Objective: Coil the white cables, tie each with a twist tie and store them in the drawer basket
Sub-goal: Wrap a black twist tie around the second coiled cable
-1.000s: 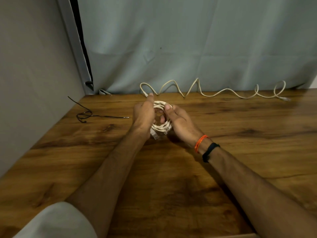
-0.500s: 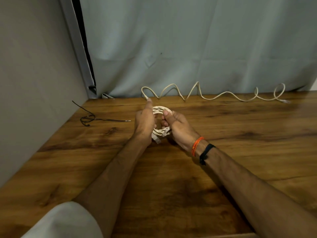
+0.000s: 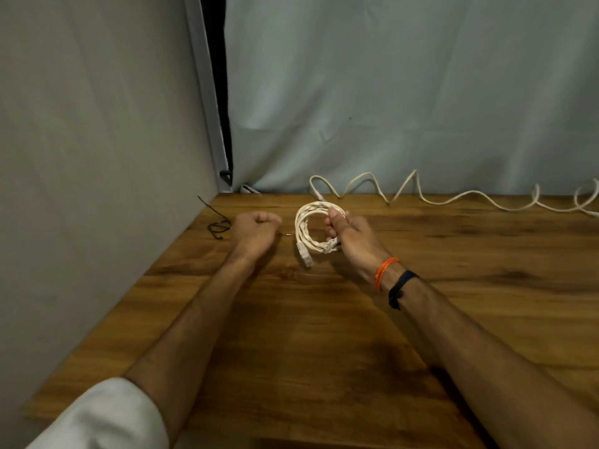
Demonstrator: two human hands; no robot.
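My right hand (image 3: 353,238) grips a coiled white cable (image 3: 302,229) by its right side and holds the ring upright just above the wooden table (image 3: 324,345). One plug hangs from the bottom of the coil. To the coil's left, my left hand (image 3: 256,233) is curled, knuckles up, over the straight part of a black twist tie (image 3: 218,226). The tie's loop shows left of the hand and its tip pokes out on the right. A second white cable (image 3: 453,199) lies uncoiled in waves along the table's back edge.
A grey wall (image 3: 97,189) borders the table on the left, and a pale curtain (image 3: 405,108) hangs behind it. A small white item (image 3: 249,188) lies in the back left corner. No drawer or basket is in view.
My left hand let go of the coil and moved left onto the black twist tie. My right hand alone now holds the coil, lifted slightly. The camera tilted up.
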